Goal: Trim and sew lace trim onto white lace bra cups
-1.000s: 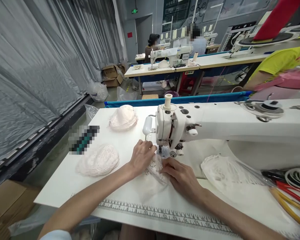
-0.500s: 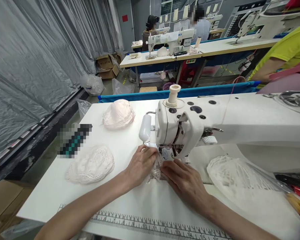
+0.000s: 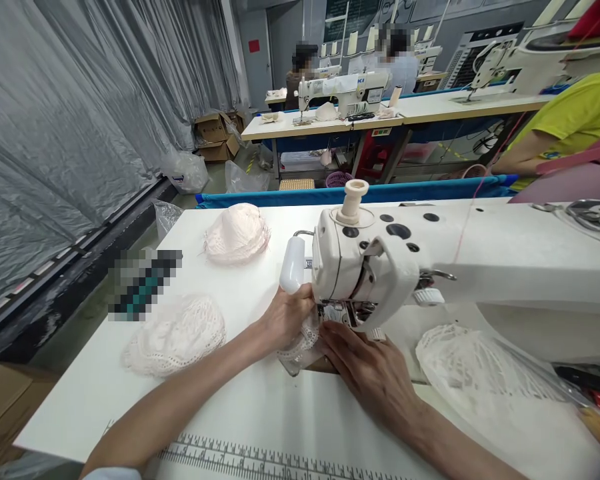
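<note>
A piece of white lace fabric (image 3: 305, 341) lies under the head of a white sewing machine (image 3: 340, 257), its scalloped edge showing between my hands. My left hand (image 3: 290, 317) is closed on the lace, left of the needle area, with its fingertips partly behind the machine head. On the other side my right hand (image 3: 373, 367) has its fingers pressed together, gripping the lace's right edge close to the presser foot. The needle itself is hard to make out. Left on the table sit a lace cup piece (image 3: 180, 333) and, farther back, a pale pink cup piece (image 3: 237, 230).
A clear bag of white lace (image 3: 473, 367) lies right, beneath the machine arm. A printed ruler strip (image 3: 260, 460) runs along the table's front. A white lamp (image 3: 293, 263) hangs beside the machine head. Across a blue cloth edge (image 3: 280, 198) co-workers sit at other machines.
My left hand has curled more tightly around the lace, and more of its scalloped edge now shows below the hand. The view has shifted slightly, so the machine appears lower.
</note>
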